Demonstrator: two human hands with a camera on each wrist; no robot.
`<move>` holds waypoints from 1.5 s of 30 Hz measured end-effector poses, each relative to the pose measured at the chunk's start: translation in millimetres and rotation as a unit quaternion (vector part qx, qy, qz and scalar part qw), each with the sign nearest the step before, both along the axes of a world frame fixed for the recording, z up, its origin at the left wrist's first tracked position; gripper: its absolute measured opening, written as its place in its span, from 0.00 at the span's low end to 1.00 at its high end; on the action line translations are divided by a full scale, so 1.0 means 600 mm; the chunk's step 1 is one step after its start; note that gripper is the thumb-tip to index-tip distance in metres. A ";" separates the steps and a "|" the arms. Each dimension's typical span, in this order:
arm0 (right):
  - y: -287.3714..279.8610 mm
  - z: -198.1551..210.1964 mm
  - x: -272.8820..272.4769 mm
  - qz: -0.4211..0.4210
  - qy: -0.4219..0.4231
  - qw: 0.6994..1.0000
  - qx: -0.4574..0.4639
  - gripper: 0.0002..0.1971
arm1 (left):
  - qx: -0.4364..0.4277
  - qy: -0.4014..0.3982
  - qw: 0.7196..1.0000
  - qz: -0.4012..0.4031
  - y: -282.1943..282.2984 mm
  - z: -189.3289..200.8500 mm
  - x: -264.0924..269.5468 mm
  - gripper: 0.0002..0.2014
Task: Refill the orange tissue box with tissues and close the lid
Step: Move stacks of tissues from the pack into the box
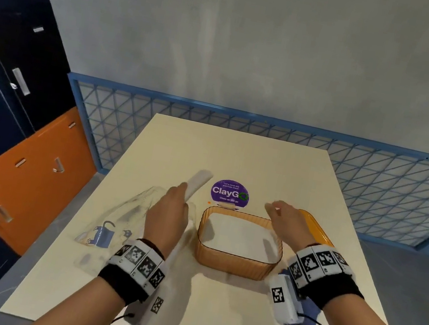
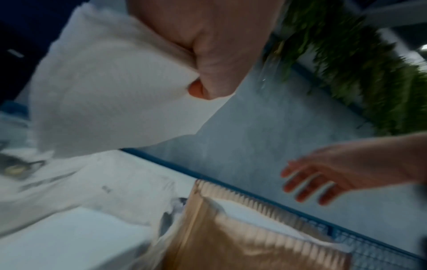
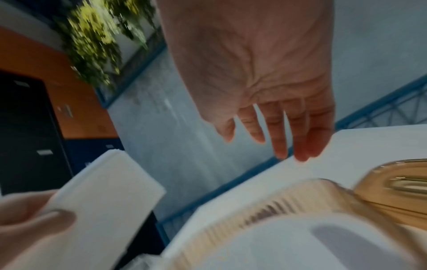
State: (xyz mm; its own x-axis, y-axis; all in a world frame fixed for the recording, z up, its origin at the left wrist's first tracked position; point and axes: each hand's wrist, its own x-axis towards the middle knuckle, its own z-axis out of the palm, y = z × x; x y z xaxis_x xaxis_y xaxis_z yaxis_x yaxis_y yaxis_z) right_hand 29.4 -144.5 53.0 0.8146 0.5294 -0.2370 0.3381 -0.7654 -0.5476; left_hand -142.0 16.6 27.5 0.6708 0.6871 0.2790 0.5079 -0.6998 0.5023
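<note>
Above one orange tissue box (image 1: 235, 263), left hand (image 1: 168, 213) grips one tissue stack (image 1: 197, 185); right hand (image 1: 287, 222) hovers, fingers spread.

The head camera looked down and forward from above the cream rectangular table (image 1: 208, 319), taking in both forearms and the grey wall beyond. Each wrist camera sat very close under its own palm, looking along the fingers toward the wall. All three views shared the ribbed translucent orange plastic tissue box (image 1: 235, 263) and the folded white tissue stack (image 1: 198, 182).
</note>
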 end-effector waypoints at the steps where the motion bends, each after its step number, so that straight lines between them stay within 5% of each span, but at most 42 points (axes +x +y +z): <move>1: 0.014 0.019 -0.011 -0.002 0.064 0.997 0.053 0.26 | 0.009 -0.016 1.000 -0.014 -0.009 0.008 0.002 0.22; 4: 0.047 0.071 -0.040 -0.009 0.326 0.927 0.186 0.34 | 0.070 -0.076 0.989 -0.103 -0.037 0.019 0.012 0.27; 7: 0.056 0.098 -0.045 0.009 0.407 0.887 0.218 0.29 | 0.110 -0.056 0.977 -0.171 -0.062 -0.001 0.024 0.35; 11: 0.053 0.095 -0.028 0.052 0.209 0.967 0.136 0.17 | 0.057 -0.041 0.971 -0.229 -0.088 -0.032 0.028 0.27; 15: 0.033 0.116 -0.029 0.102 0.041 0.989 0.103 0.16 | -0.207 -0.172 0.949 -0.165 -0.086 -0.030 0.025 0.28; 18: 0.017 0.126 -0.030 0.133 0.034 0.981 0.135 0.17 | -0.471 -0.221 0.854 -0.028 -0.057 -0.025 0.044 0.26; 21: 0.003 0.118 -0.028 0.124 0.055 0.973 0.188 0.16 | -0.585 -0.241 0.775 -0.005 -0.032 -0.025 0.062 0.23; 23: -0.003 0.100 -0.025 0.090 0.075 0.966 0.233 0.15 | -0.567 -0.244 0.787 -0.006 -0.025 -0.016 0.068 0.19; 27: -0.018 0.030 -0.024 -0.022 0.131 0.943 0.304 0.12 | -0.464 -0.232 0.854 -0.027 -0.038 -0.005 0.077 0.18; 31: -0.032 -0.054 -0.035 -0.121 0.159 0.946 0.254 0.18 | -0.400 -0.120 0.908 -0.033 -0.064 -0.043 0.082 0.14; 39: -0.036 -0.068 -0.024 -0.132 0.136 0.938 0.289 0.22 | -0.337 -0.129 0.933 -0.002 -0.083 -0.064 0.090 0.10; 45: -0.029 -0.072 0.004 -0.145 0.131 0.957 0.217 0.19 | -0.271 -0.058 0.961 0.019 -0.077 -0.057 0.100 0.02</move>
